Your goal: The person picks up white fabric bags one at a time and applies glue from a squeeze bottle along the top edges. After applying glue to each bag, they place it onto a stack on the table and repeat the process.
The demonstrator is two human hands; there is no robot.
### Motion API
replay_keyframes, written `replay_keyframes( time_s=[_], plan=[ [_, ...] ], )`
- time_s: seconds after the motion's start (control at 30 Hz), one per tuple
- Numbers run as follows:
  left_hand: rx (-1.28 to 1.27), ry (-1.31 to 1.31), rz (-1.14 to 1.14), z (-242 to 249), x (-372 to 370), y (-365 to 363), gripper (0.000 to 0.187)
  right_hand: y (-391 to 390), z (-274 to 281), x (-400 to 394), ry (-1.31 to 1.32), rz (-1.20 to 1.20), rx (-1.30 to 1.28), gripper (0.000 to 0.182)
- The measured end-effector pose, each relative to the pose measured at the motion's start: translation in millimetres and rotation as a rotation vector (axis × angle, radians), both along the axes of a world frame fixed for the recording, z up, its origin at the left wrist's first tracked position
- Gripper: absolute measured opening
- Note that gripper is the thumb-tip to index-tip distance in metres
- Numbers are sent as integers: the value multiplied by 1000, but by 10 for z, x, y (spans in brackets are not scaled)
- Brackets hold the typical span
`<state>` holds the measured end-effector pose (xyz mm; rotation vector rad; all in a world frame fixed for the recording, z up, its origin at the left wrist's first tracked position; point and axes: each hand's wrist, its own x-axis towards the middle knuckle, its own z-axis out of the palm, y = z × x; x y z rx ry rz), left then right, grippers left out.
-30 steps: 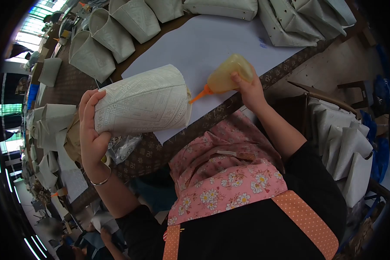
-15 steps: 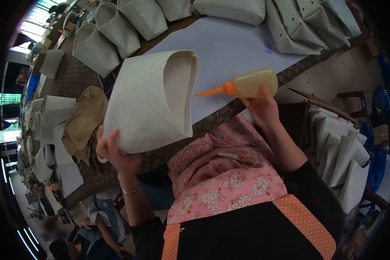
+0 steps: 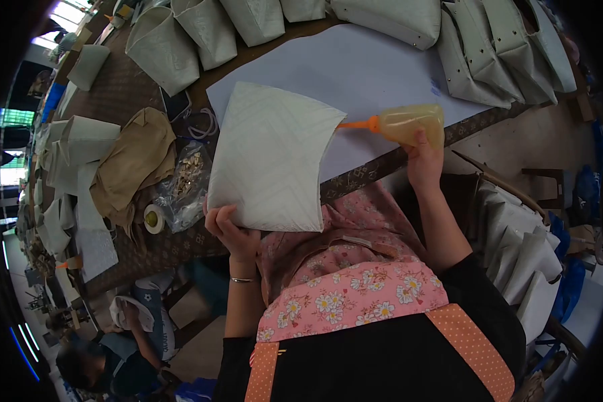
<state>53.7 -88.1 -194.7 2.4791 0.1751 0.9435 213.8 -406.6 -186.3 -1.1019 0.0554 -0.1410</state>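
A pale, textured bag body [image 3: 271, 161] is held over the near table edge, its flat side facing me and its opening turned to the right. My left hand [image 3: 231, 231] grips its lower left corner, fingers behind and at the edge. In my right hand [image 3: 423, 157] is a yellowish squeeze bottle [image 3: 409, 124], lying nearly level. Its orange nozzle [image 3: 358, 125] points left, and the tip is hidden at the upper right corner of the bag body, by the opening.
White paper [image 3: 375, 74] covers part of the table. Several pale bags [image 3: 161, 53] line its far side; studded ones [image 3: 469, 60] stand at right. Brown cloth pieces [image 3: 134, 154], a plastic bag of metal parts [image 3: 189, 177] and a tape roll [image 3: 154, 219] lie left. Another person [image 3: 107, 355] sits lower left.
The bag body has shifted right and turned, so its opening no longer faces me. The bottle has moved slightly right, and its nozzle tip has gone from view at the opening's edge.
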Motion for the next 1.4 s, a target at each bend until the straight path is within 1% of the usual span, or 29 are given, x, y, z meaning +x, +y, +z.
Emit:
replay_keyframes(
  time_s=[0.17, 0.23, 0.47, 0.6, 0.77, 0.87, 0.93, 1.07, 1.13, 1.17, 1.23, 1.27, 1.33, 1.37, 1.4],
  plan=[
    [13, -28, -32, 50, 29, -5, 45, -34, -78, 12, 35, -14, -14, 36],
    [4, -22, -27, 54, 27, 6, 45, -46, -130, 5, 115, 26, 22, 39],
    [6, -14, -4, 24, 8, 26, 46, 39, -173, -75, 159, 123, 60, 41],
    [-21, -10, -12, 35, 11, 16, 46, 66, -114, -145, 216, 219, 63, 42],
    [26, -8, 0, 49, 11, 10, 46, 58, -114, -271, 267, 297, 19, 44],
    [13, -14, 3, 51, 11, 0, 46, 47, -66, -367, 292, 352, 94, 44],
    [14, -18, -3, 38, 16, 9, 46, 15, -48, -424, 319, 471, 127, 46],
    [30, -27, -20, 38, 19, 10, 46, -40, -88, -518, 336, 519, 149, 48],
    [27, -33, -18, 42, 25, 5, 45, -72, -116, -529, 322, 578, 208, 51],
    [25, -34, -19, 46, 25, 7, 45, -83, -150, -513, 318, 584, 207, 51],
    [46, -35, -16, 58, 24, 17, 46, -90, -193, -454, 219, 496, 182, 54],
    [66, -31, -18, 66, 21, 23, 48, -86, -200, -418, 214, 506, 182, 54],
    [51, -47, -18, 54, 33, 22, 48, -51, -180, -325, 217, 343, 190, 56],
    [36, -61, -26, 48, 39, 25, 48, -33, -159, -291, 208, 361, 192, 56],
    [43, -71, -5, 51, 35, 29, 48, -15, -133, -276, 183, 325, 181, 55]
  ],
)
